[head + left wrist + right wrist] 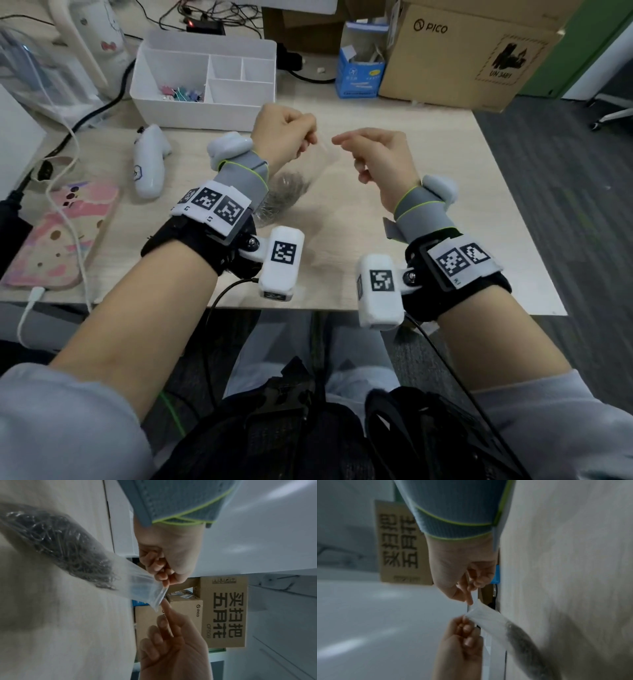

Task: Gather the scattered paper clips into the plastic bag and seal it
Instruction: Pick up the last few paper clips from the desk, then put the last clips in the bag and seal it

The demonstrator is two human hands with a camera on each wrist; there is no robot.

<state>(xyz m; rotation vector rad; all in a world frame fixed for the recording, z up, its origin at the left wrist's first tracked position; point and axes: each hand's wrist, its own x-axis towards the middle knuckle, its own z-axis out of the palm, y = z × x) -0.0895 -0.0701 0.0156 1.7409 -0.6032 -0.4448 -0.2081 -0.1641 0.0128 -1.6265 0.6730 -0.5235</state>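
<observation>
A clear plastic zip bag [140,586] hangs between my hands above the wooden table [428,240], its lower part full of grey paper clips [68,547]. In the head view the clips [287,195] show just beyond my left wrist. My left hand [310,138] pinches one top corner of the bag, seen close in the left wrist view [164,584]. My right hand [337,140] has its thumb and index tip at the bag's other top corner [471,603]. The remaining fingers of both hands are curled. I see no loose clips on the table.
A white divided organiser [205,113] with coloured binder clips [180,93] stands at the back. A white controller [149,164] and a pink-cased phone [58,236] lie at the left among cables. A blue box [361,72] and a cardboard box [462,58] stand at the back right.
</observation>
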